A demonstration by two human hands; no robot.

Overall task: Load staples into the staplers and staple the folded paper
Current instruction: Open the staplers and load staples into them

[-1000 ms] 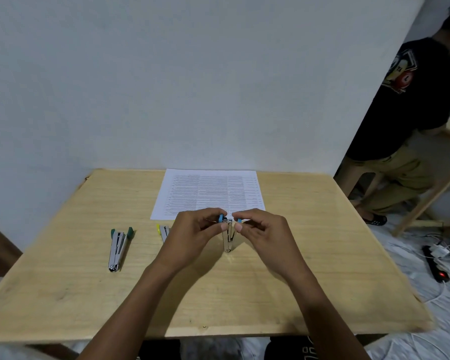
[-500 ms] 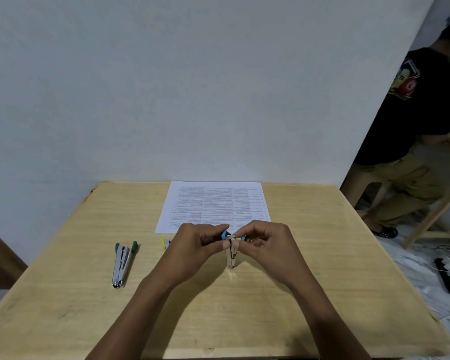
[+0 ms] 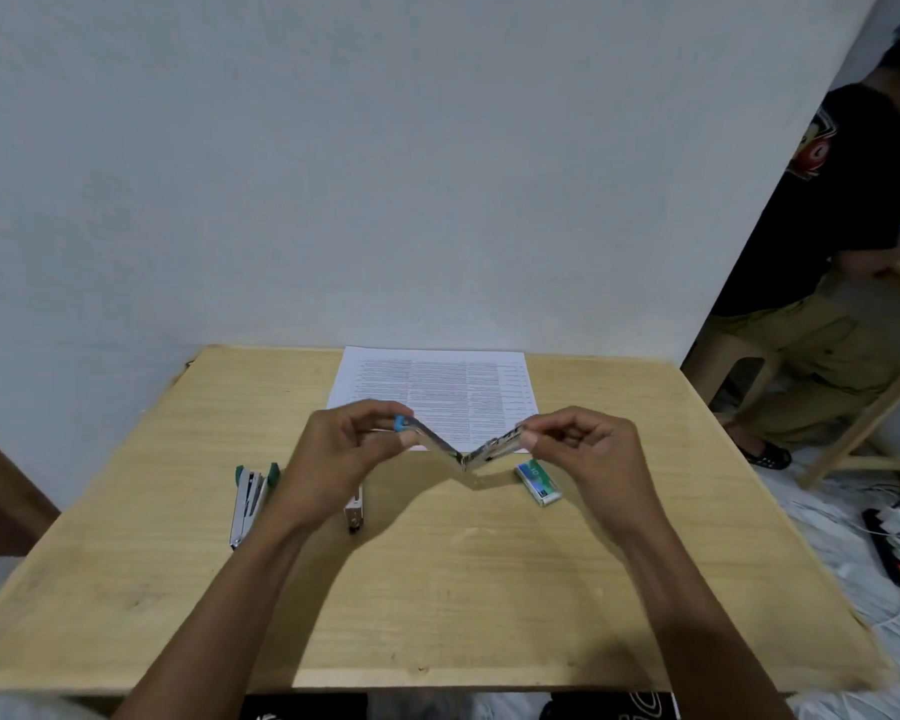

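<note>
A small metal stapler with blue tips (image 3: 461,452) is spread wide into a V above the table, hinge pointing down. My left hand (image 3: 344,449) pinches its blue-tipped left arm, and my right hand (image 3: 588,449) pinches the end of its right arm. Behind it a printed sheet of paper (image 3: 437,387) lies flat near the wall. A green staple box (image 3: 539,481) rests on the wood just below my right hand. A green-tipped stapler (image 3: 248,504) lies at the left. Another stapler (image 3: 354,509) is partly hidden under my left wrist.
The wooden table (image 3: 437,589) stands against a white wall. At the right a person in a black shirt (image 3: 842,200) bends over a second table. A power strip and cables (image 3: 889,550) lie on the floor at the right.
The stapler's two arms were close together and upright; my hands have pulled them apart sideways into a wide V. The staple box, hidden before, now shows. The view has tilted upward.
</note>
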